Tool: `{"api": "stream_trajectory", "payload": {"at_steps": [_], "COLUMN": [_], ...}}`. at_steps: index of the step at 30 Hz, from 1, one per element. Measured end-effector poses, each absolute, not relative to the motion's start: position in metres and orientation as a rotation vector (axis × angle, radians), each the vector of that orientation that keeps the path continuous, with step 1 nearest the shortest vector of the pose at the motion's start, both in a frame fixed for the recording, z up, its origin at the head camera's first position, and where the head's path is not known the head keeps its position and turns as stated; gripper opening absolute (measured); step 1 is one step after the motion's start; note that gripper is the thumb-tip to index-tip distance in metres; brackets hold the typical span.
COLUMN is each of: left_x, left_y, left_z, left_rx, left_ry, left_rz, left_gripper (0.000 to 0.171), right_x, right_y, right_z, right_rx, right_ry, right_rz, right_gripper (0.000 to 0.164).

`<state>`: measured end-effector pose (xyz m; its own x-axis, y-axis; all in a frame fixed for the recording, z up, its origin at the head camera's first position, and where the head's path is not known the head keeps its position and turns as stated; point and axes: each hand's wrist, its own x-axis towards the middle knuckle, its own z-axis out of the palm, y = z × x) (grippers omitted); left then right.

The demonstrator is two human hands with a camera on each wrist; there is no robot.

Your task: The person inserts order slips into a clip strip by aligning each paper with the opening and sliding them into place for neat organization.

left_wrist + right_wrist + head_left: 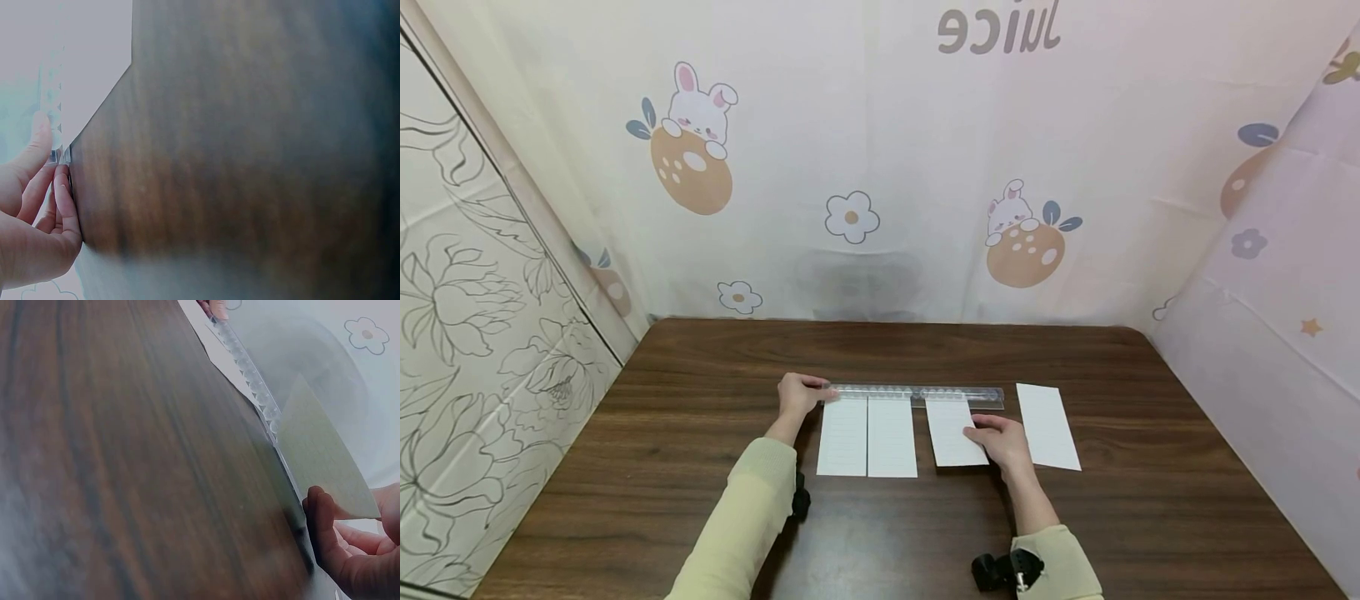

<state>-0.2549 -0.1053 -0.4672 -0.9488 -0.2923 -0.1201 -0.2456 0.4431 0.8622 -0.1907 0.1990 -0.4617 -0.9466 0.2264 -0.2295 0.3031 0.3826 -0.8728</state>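
Observation:
A clear plastic strip [992, 397] with a row of round bumps lies crosswise on the table. My left hand [797, 397] pinches its left end, thumb on top, fingers at the edge in the left wrist view. Two white cards, a left one [842, 442] and a second one [892, 442] with faint lines, lie side by side with their top ends at the strip. My right hand [1006, 446] pinches a third white card [953, 437] by its lower right edge. That card [319, 456] slants up off the table, its far end at the strip.
Another white card [1048, 427] lies flat on the brown wooden table [880, 533], to the right of my right hand. A printed curtain [865, 125] hangs behind the table's far edge. Black wrist cameras, such as the right one [1000, 573], sit below the forearms.

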Motion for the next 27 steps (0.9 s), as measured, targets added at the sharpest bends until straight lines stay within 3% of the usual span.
{"api": "stream_trajectory", "payload": {"at_steps": [27], "left_x": [-0.2536], "left_y": [-0.1049], "left_z": [-0.4658], "left_rx": [0.474], "left_ry": [-2.625], "left_rz": [-1.557], "left_gripper": [0.021], "right_x": [-0.1887], "right_y": [0.1903], "right_z": [-0.4614], "right_rx": [0.455], "right_ry": [2.532], "right_rz": [-1.68], "right_gripper": [0.036]}}
